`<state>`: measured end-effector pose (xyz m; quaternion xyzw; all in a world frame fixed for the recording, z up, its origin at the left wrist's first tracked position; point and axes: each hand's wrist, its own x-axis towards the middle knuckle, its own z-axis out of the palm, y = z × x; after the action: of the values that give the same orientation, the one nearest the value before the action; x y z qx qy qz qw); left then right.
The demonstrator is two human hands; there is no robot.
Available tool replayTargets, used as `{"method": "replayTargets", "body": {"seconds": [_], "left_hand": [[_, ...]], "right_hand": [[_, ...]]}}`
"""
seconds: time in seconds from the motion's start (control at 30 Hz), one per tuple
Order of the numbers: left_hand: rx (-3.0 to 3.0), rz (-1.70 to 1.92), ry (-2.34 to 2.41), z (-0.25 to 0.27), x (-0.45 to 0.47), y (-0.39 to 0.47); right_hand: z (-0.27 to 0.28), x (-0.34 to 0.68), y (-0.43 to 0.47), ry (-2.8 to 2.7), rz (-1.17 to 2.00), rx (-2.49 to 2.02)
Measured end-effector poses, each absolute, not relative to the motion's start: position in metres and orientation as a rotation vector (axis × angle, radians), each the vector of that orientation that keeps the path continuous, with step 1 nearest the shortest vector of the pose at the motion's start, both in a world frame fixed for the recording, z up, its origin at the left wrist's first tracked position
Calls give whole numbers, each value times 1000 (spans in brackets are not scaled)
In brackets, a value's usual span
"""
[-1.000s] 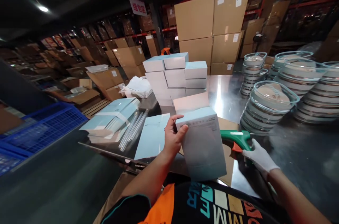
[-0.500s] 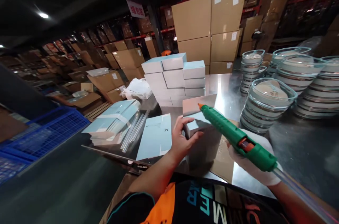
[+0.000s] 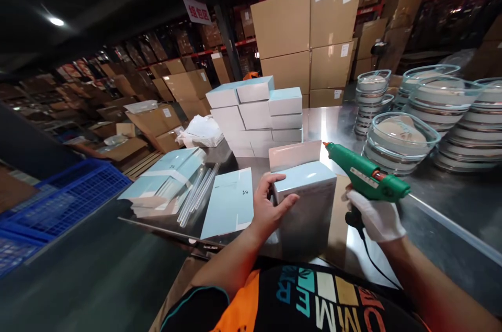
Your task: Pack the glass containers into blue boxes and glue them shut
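Note:
A light-blue and white carton (image 3: 308, 212) stands on the steel table in front of me, its far flap (image 3: 294, 156) raised. My bare left hand (image 3: 270, 209) grips the carton's left end, thumb on the near side and fingers over the top edge. In my white-gloved right hand (image 3: 376, 217) is a green hot glue gun (image 3: 358, 171), held to the right of the carton. Its orange nozzle points up and left, apart from the flap. A long clear glue stick (image 3: 451, 221) sticks out of its rear, and a black cord hangs below the grip.
White and blue cartons (image 3: 254, 118) are stacked behind. Flat blue cartons (image 3: 162, 175), glue sticks (image 3: 198, 196) and a blue sheet (image 3: 228, 201) lie left. Stacked glass dishes (image 3: 400, 138) stand right. Brown cardboard (image 3: 336, 222) lies beside the carton; a blue crate (image 3: 86, 185) is beyond the table.
My right hand has moved the glue gun right, away from above the carton, uncovering its blue top. My left hand keeps its grip on the carton.

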<state>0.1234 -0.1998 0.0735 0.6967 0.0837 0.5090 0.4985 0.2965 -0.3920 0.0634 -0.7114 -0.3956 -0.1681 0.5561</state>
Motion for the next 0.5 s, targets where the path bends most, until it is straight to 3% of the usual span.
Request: {"method": "replayTargets", "body": {"seconds": [0.17, 0.23, 0.37, 0.5], "left_hand": [[1525, 1120, 250, 79, 123, -197], [1500, 1098, 257, 81, 122, -194], [1476, 1111, 249, 79, 122, -190], [1461, 1065, 206, 74, 128, -194]], "right_hand": [[35, 324, -385, -216, 597, -1559], [25, 339, -388, -145, 625, -1769], [26, 360, -398, -203, 355, -2051], [57, 339, -392, -490, 230, -1748]]}}
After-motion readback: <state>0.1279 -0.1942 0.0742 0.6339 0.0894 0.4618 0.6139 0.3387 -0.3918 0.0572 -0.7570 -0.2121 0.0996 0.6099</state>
